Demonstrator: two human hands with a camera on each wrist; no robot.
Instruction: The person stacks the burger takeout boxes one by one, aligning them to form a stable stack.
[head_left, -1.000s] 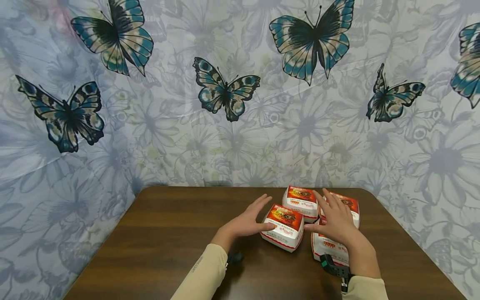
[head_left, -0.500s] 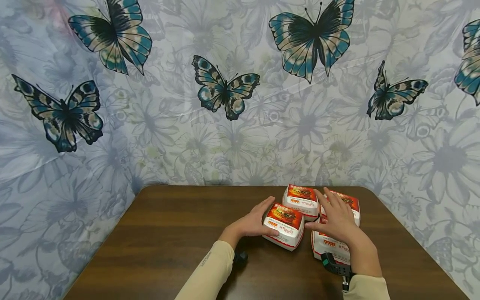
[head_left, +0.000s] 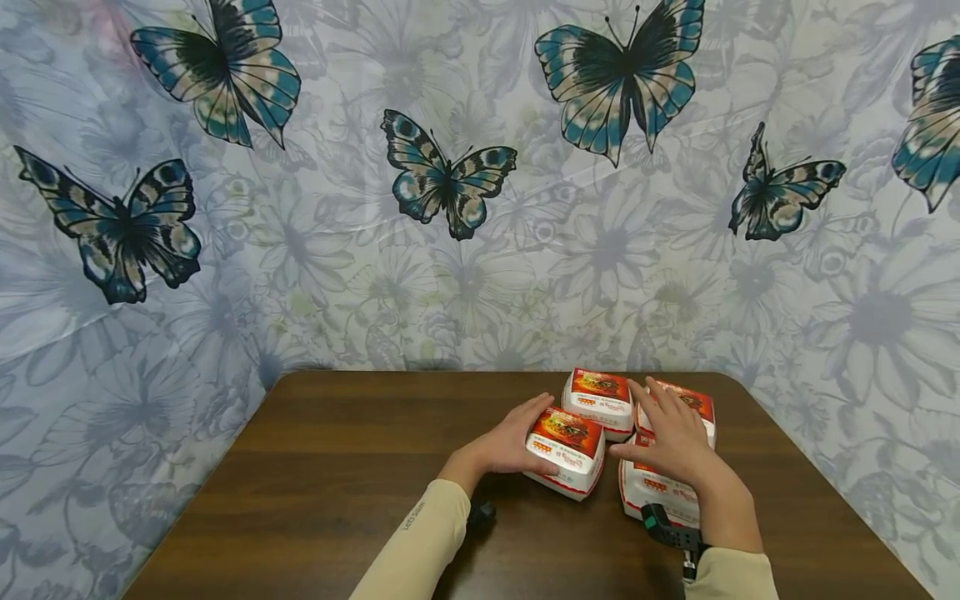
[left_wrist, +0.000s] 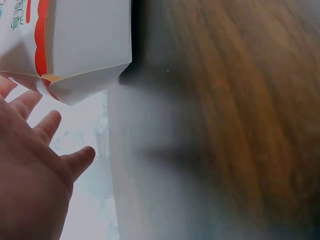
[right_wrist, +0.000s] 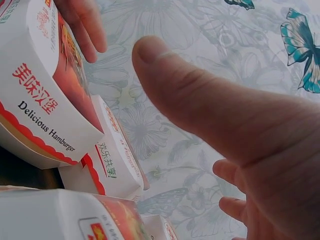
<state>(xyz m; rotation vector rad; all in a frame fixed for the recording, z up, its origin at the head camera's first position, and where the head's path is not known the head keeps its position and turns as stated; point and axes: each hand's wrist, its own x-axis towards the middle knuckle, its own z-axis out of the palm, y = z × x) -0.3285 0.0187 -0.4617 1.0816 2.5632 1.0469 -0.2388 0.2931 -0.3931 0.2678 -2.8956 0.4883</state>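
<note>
Several white-and-red hamburger boxes are grouped on the right half of the table. My left hand (head_left: 506,440) reaches around the left side of the nearest-left hamburger box (head_left: 566,450). Its thumb lies across the box's front face, its fingertips at the rear-left corner. In the left wrist view the fingers (left_wrist: 48,125) are spread and straight beside the box's lower corner. My right hand (head_left: 671,442) spreads over the two right-hand boxes, partly hiding the front-right box (head_left: 652,490) and the back-right box (head_left: 693,404). The right wrist view shows its thumb (right_wrist: 200,92) extended, apart from the boxes.
A further hamburger box (head_left: 598,402) stands at the back, behind the one at my left hand. The brown wooden table (head_left: 337,483) extends left of the boxes. Behind its far edge hangs a cloth (head_left: 480,308) printed with flowers and butterflies. Dark camera mounts (head_left: 667,533) sit at my wrists.
My left hand has shifted slightly right and closer around the near-left hamburger box, its thumb lower on the front face. The right hand and boxes have stayed in place.
</note>
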